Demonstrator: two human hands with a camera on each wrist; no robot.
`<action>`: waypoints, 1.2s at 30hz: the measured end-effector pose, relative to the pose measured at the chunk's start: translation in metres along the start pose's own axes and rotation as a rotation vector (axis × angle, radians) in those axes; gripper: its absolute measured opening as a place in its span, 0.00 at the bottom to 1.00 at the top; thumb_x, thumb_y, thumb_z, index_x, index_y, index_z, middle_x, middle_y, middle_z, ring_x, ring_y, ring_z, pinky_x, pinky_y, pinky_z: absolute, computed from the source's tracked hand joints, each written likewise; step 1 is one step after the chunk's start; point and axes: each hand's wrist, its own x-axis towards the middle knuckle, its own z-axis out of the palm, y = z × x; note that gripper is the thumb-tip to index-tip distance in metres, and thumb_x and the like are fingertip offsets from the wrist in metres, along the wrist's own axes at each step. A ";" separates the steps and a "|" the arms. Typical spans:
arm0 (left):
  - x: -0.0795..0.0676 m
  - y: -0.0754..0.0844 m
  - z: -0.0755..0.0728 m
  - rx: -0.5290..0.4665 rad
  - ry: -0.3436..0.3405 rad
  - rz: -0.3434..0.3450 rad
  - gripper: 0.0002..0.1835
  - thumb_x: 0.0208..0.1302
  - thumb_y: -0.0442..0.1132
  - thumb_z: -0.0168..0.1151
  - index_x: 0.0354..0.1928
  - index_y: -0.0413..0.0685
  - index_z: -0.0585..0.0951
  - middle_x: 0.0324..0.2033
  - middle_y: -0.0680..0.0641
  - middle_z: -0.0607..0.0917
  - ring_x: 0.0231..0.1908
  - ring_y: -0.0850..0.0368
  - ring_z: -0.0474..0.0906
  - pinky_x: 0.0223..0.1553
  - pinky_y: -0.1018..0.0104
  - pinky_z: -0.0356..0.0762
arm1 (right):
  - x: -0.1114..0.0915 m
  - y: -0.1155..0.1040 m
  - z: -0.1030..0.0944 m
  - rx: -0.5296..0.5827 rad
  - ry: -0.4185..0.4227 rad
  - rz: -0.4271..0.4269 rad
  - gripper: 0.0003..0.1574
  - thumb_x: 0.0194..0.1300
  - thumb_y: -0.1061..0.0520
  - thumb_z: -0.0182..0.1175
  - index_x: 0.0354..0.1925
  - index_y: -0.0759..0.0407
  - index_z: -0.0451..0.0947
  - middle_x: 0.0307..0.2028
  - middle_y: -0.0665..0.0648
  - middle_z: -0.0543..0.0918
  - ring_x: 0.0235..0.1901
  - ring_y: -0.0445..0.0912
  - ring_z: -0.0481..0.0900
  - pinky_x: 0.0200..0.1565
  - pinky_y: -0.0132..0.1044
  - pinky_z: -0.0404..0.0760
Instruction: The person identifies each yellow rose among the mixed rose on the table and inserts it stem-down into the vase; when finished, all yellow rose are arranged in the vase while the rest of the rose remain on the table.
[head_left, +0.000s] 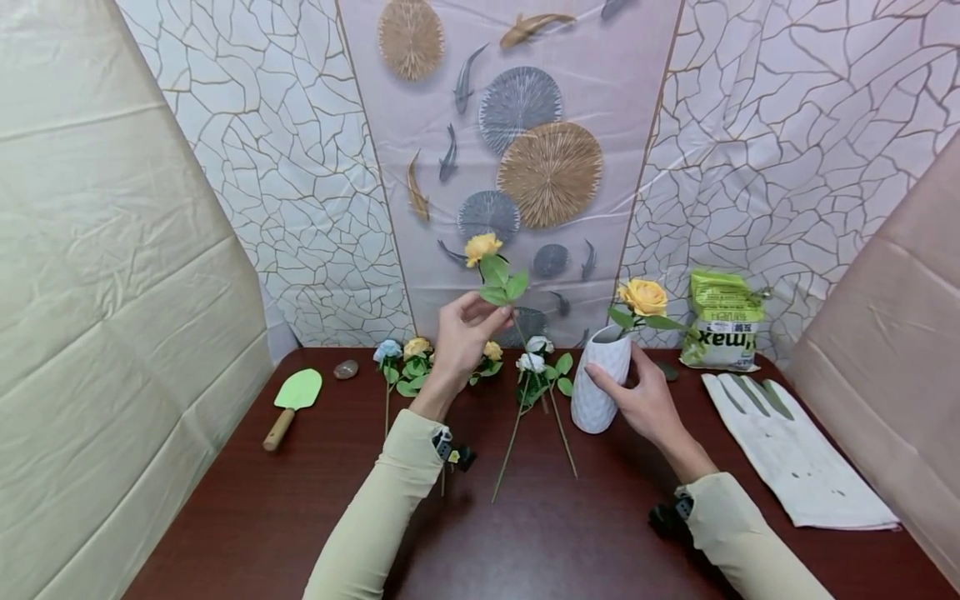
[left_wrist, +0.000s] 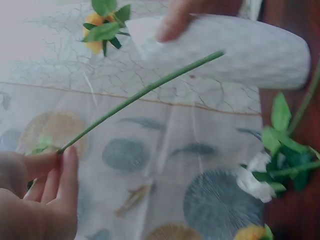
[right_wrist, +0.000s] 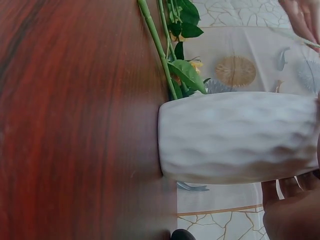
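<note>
My left hand (head_left: 459, 343) pinches the green stem (left_wrist: 142, 92) of a yellow artificial rose (head_left: 482, 247) between thumb and fingers, above the table. Its bloom points up, and the bare stem end slants toward the vase in the left wrist view. My right hand (head_left: 651, 400) grips a white textured vase (head_left: 600, 385) around its upper part. The vase leans slightly to the right; whether its base touches the table I cannot tell. Another yellow rose (head_left: 643, 297) with green leaves stands in the vase mouth. The held stem is outside the vase.
White roses (head_left: 531, 363) lie left of the vase, with a blue rose (head_left: 387, 351) and more yellow roses (head_left: 416, 347) farther left. At the left are a trowel (head_left: 298, 390) and a stone (head_left: 346, 369). A green bag (head_left: 723, 321) and white gloves (head_left: 802, 454) are at the right.
</note>
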 end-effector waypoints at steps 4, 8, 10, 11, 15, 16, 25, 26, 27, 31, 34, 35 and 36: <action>0.009 0.010 0.013 -0.082 0.101 0.086 0.16 0.64 0.33 0.70 0.54 0.41 0.82 0.51 0.27 0.84 0.47 0.40 0.87 0.53 0.50 0.84 | 0.000 0.001 0.000 -0.004 0.002 -0.001 0.33 0.65 0.36 0.65 0.64 0.41 0.70 0.52 0.50 0.82 0.48 0.43 0.79 0.46 0.33 0.80; 0.015 0.019 0.023 -0.146 0.189 0.189 0.16 0.65 0.34 0.69 0.54 0.41 0.82 0.49 0.29 0.85 0.43 0.49 0.89 0.48 0.58 0.87 | 0.001 0.001 0.001 -0.002 0.002 -0.010 0.32 0.66 0.38 0.66 0.63 0.43 0.71 0.50 0.51 0.82 0.45 0.40 0.80 0.43 0.32 0.81; 0.017 0.022 0.026 -0.168 0.238 0.253 0.15 0.65 0.34 0.69 0.53 0.41 0.82 0.47 0.32 0.87 0.42 0.48 0.89 0.46 0.60 0.87 | -0.001 -0.009 -0.001 0.000 -0.004 -0.018 0.31 0.66 0.41 0.66 0.63 0.46 0.71 0.50 0.54 0.83 0.42 0.37 0.80 0.42 0.32 0.82; 0.018 0.024 0.028 -0.177 0.259 0.287 0.14 0.65 0.35 0.68 0.52 0.40 0.82 0.46 0.33 0.87 0.42 0.47 0.89 0.46 0.60 0.88 | -0.003 -0.015 -0.002 -0.001 -0.006 -0.018 0.31 0.67 0.42 0.66 0.63 0.48 0.71 0.50 0.54 0.83 0.42 0.36 0.80 0.42 0.32 0.82; 0.021 0.031 0.034 -0.243 0.308 0.380 0.14 0.65 0.33 0.68 0.50 0.37 0.80 0.44 0.34 0.87 0.43 0.41 0.88 0.49 0.53 0.86 | -0.009 -0.036 -0.007 -0.002 -0.016 -0.016 0.31 0.67 0.44 0.66 0.62 0.53 0.71 0.49 0.56 0.83 0.41 0.33 0.80 0.42 0.32 0.82; 0.021 0.032 0.036 -0.256 0.312 0.386 0.14 0.64 0.33 0.69 0.50 0.36 0.80 0.43 0.34 0.86 0.43 0.41 0.87 0.50 0.51 0.86 | -0.010 -0.037 -0.007 0.000 -0.016 -0.016 0.31 0.67 0.44 0.66 0.62 0.52 0.71 0.49 0.56 0.83 0.41 0.33 0.80 0.42 0.33 0.82; 0.022 0.027 0.065 -0.192 0.306 0.407 0.14 0.60 0.30 0.72 0.47 0.34 0.82 0.40 0.36 0.88 0.36 0.52 0.87 0.45 0.53 0.88 | -0.010 -0.038 -0.009 0.005 -0.016 -0.022 0.30 0.67 0.44 0.67 0.62 0.52 0.72 0.48 0.55 0.83 0.40 0.33 0.80 0.41 0.33 0.83; 0.022 0.026 0.068 -0.169 0.302 0.408 0.14 0.60 0.30 0.72 0.47 0.34 0.82 0.41 0.36 0.88 0.36 0.51 0.88 0.44 0.54 0.88 | -0.010 -0.037 -0.009 0.008 -0.018 -0.021 0.30 0.67 0.44 0.66 0.62 0.52 0.72 0.48 0.55 0.83 0.40 0.33 0.80 0.41 0.33 0.83; 0.022 0.024 0.071 -0.146 0.296 0.408 0.14 0.60 0.30 0.72 0.47 0.34 0.82 0.41 0.35 0.88 0.36 0.50 0.88 0.44 0.54 0.88 | -0.010 -0.037 -0.009 0.007 -0.019 -0.019 0.30 0.67 0.44 0.66 0.62 0.51 0.72 0.49 0.55 0.83 0.40 0.33 0.80 0.41 0.33 0.83; 0.017 0.022 0.083 -0.058 0.266 0.401 0.13 0.61 0.30 0.71 0.47 0.33 0.83 0.41 0.34 0.88 0.38 0.42 0.88 0.45 0.54 0.88 | -0.010 -0.037 -0.009 0.000 -0.020 -0.016 0.31 0.67 0.42 0.66 0.63 0.51 0.71 0.49 0.55 0.82 0.42 0.34 0.79 0.42 0.33 0.82; 0.009 0.025 0.092 -0.009 0.224 0.377 0.13 0.62 0.31 0.70 0.47 0.33 0.83 0.41 0.33 0.88 0.41 0.38 0.87 0.46 0.53 0.88 | -0.010 -0.037 -0.009 -0.008 -0.017 -0.016 0.32 0.67 0.42 0.66 0.64 0.50 0.71 0.50 0.54 0.82 0.43 0.34 0.79 0.42 0.33 0.81; 0.006 0.025 0.095 0.012 0.216 0.370 0.13 0.62 0.30 0.71 0.47 0.34 0.83 0.41 0.35 0.89 0.41 0.40 0.87 0.45 0.54 0.88 | -0.010 -0.036 -0.009 -0.008 -0.015 -0.018 0.32 0.67 0.42 0.66 0.64 0.50 0.71 0.50 0.54 0.82 0.43 0.35 0.79 0.43 0.33 0.81; 0.004 0.026 0.097 0.031 0.205 0.365 0.12 0.62 0.30 0.71 0.47 0.34 0.84 0.41 0.35 0.89 0.41 0.40 0.87 0.44 0.53 0.88 | -0.010 -0.036 -0.009 -0.009 -0.014 -0.020 0.32 0.67 0.42 0.66 0.64 0.50 0.71 0.50 0.54 0.82 0.43 0.35 0.79 0.43 0.32 0.81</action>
